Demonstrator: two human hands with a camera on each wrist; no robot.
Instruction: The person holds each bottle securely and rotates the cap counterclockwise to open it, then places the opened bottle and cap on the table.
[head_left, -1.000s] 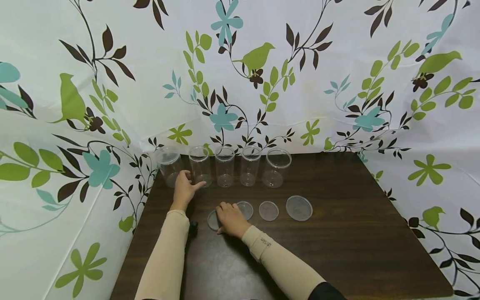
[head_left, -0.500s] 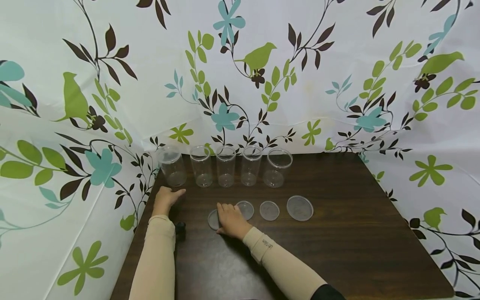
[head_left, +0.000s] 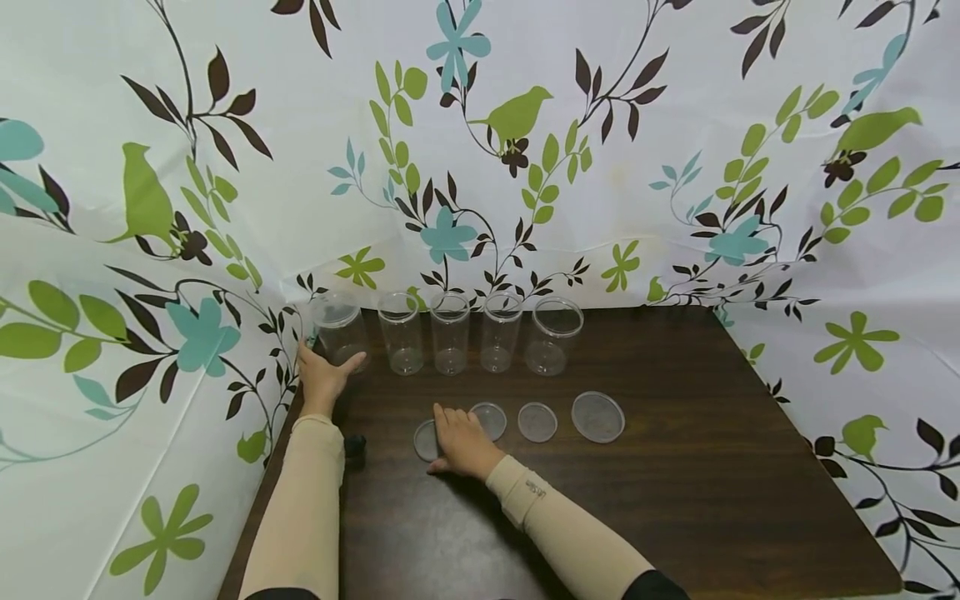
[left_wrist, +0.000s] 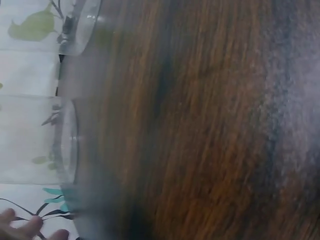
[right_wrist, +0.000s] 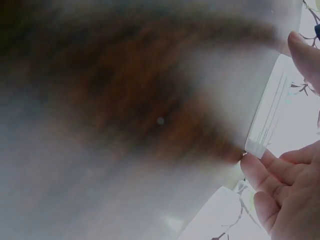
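Observation:
Several tall clear plastic containers stand in a row at the table's back. My left hand (head_left: 322, 379) is at the leftmost container (head_left: 343, 333), fingers on its left and thumb in front. Its top looks cloudy, as if lidded. In the left wrist view, fingertips (left_wrist: 32, 227) show beside a clear container (left_wrist: 37, 140), with a gap between. My right hand (head_left: 465, 442) is over the leftmost round clear lid (head_left: 424, 442), covering part of it. In the right wrist view, the lid (right_wrist: 270, 107) sits edge-on between thumb and fingers, fingertips at its lower end.
Further right lie a second lid (head_left: 491, 422), a third lid (head_left: 537, 422) and a wide lid (head_left: 597, 417). A wide container (head_left: 551, 346) ends the row at the right. Patterned cloth (head_left: 615, 183) hangs behind the dark wooden table (head_left: 690, 467).
My left hand has moved left from between the first two containers, dipping toward me, then forward to the leftmost container's left side. My right hand has stayed at the lid.

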